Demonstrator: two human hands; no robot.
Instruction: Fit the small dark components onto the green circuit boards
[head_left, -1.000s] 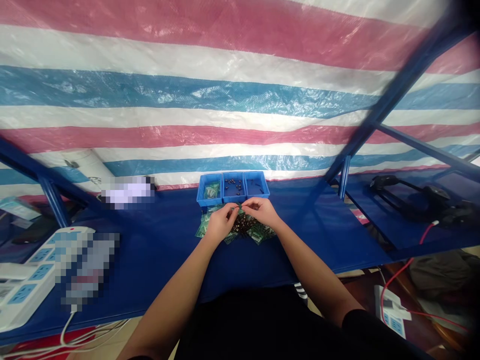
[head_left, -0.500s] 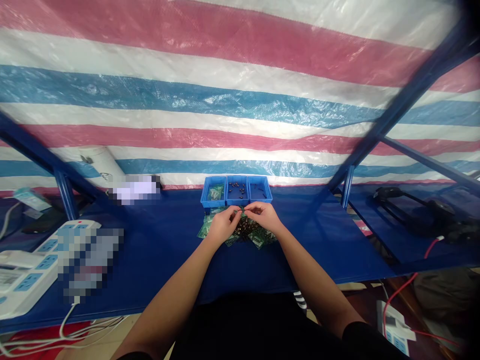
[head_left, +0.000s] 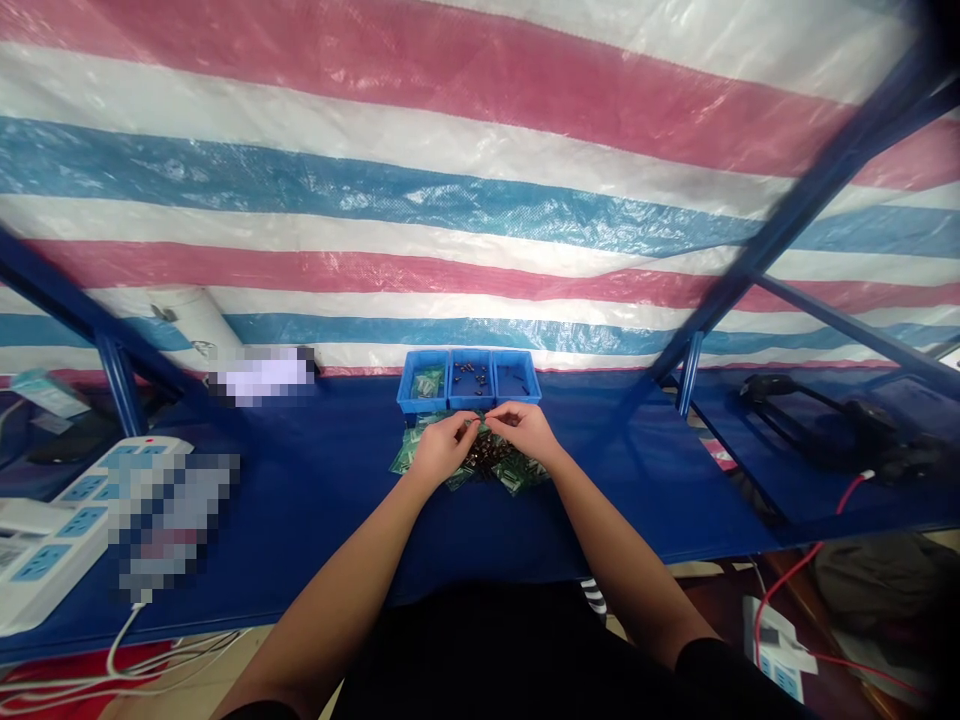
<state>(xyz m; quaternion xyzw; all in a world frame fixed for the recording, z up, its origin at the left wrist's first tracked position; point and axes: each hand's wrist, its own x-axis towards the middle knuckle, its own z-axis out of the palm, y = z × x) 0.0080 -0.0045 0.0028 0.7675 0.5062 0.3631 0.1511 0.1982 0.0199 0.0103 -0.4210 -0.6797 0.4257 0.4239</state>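
Observation:
My left hand (head_left: 442, 446) and my right hand (head_left: 525, 430) meet over a pile on the blue table, fingertips pinched close together. Whatever sits between the fingertips is too small to make out. Under and around the hands lie small dark and brass-coloured metal parts (head_left: 487, 456) and green-and-clear packets (head_left: 516, 473). Just beyond stand three blue bins side by side. Green packets lie in the left bin (head_left: 409, 403), several small metal parts in the middle bin (head_left: 469, 402), and a few thin dark pieces in the right bin (head_left: 517, 402).
On the left of the blue table (head_left: 300, 500) lie a white power strip (head_left: 67, 535) with cables and a blurred-out object (head_left: 180, 520). A white roll (head_left: 199, 322) leans at the back. Blue frame posts (head_left: 688, 375) flank the table; dark gear (head_left: 832, 420) lies at right.
Both hands stay pinched together over the pile, with little finger movement. The whole view has shifted slightly, so things appear a little further left.

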